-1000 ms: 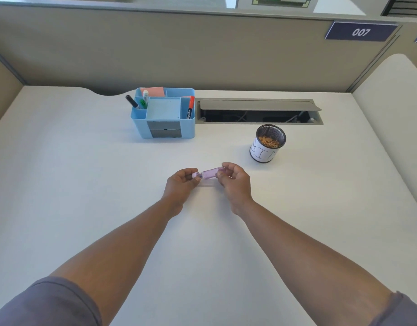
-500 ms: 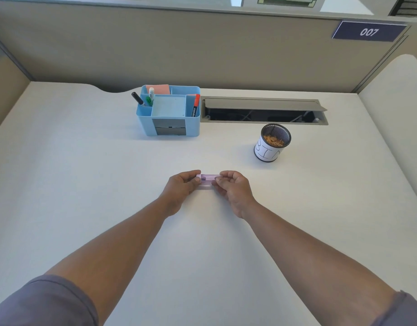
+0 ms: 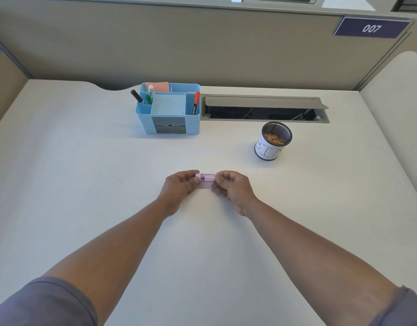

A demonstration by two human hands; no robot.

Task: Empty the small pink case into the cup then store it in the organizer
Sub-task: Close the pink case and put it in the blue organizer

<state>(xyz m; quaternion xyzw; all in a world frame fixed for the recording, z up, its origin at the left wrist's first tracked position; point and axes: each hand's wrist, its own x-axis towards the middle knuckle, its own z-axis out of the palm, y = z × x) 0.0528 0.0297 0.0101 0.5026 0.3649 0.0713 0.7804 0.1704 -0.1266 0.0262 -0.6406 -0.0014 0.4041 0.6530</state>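
White desk (image 3: 85, 184), beige cubicle wall behind, and both hands are working low at the centre. Left hand (image 3: 179, 188) and right hand (image 3: 233, 189) each pinch one end of the pink case (image 3: 206, 179), fingertips curled tight on it, the case lying level between them just above the desk or on it, hard to say which. A second ago it was tipped up at the right end; now it has come flat and the hands have closed in on it. That looks like a fresh grip for pulling the cap, though no gap shows yet, so I'd say the case is not open. Far right sits the mesh cup (image 3: 273, 141), already holding some orange-brown bits, well apart from the hands. Far centre, the blue organizer (image 3: 170, 109) stands with pens in its left slot and a marker (image 3: 195, 103) at its right, the middle compartment looking free. So emptying hasn't begun: open first, carry right to the cup, tip, then the organizer. Watch for contents scattering if the cap pops suddenly.
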